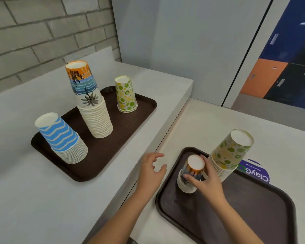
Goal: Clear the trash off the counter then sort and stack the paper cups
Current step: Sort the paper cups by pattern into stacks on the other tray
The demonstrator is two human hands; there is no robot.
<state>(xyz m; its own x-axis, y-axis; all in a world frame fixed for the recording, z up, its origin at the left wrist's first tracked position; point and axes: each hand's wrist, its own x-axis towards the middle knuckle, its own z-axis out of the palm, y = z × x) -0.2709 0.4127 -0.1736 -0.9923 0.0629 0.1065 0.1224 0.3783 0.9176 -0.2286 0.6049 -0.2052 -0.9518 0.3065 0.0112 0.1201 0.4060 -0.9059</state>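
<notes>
While around the palm cups point(189, 175), right hand point(208, 182) fingers point(190, 177) curled.

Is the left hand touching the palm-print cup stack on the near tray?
Apart. The head view shows the left hand open above the counter edge, with bare tray between it and the palm-print cup stack, which the right hand grips.

One text can be read: on the purple sticker point(257, 170), which lies on the lower counter point(209, 124) partly under the tray point(264, 208), white letters upside down say "ClayG". The smaller line beside them is too blurred.
</notes>
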